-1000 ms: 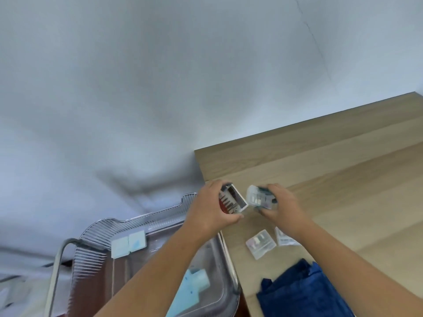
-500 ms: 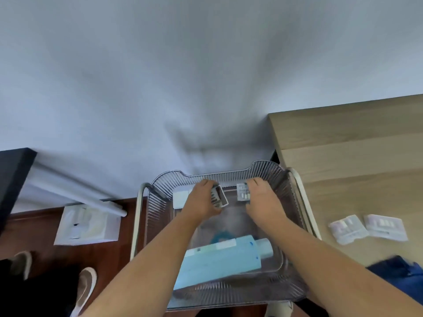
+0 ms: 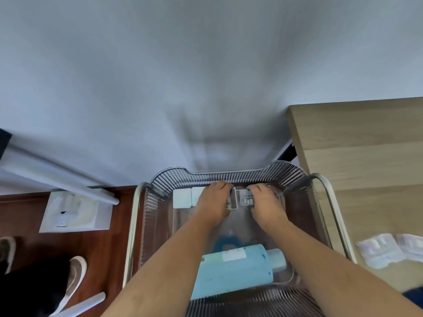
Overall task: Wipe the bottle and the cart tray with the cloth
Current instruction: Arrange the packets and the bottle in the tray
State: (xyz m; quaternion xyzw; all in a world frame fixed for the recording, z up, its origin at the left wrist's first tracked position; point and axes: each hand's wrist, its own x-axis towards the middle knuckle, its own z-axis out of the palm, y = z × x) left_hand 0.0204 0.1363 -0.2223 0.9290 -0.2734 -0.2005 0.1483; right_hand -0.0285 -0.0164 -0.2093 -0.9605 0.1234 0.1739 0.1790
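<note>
Both hands reach to the far end of the clear ribbed cart tray [image 3: 224,176]: the left hand [image 3: 214,205] closed on a small clear packet [image 3: 231,199], the right hand [image 3: 266,205] closed on another such packet [image 3: 246,197], the two just beside each other. The pale blue bottle [image 3: 235,269] lies on its side at the near end. The step appears to be restocking the tray; the next move calls for releasing both packets flat beside the white pads [image 3: 182,197]. A dark blue cloth [image 3: 415,297], barely in view, lies on the bench [image 3: 366,165].
</note>
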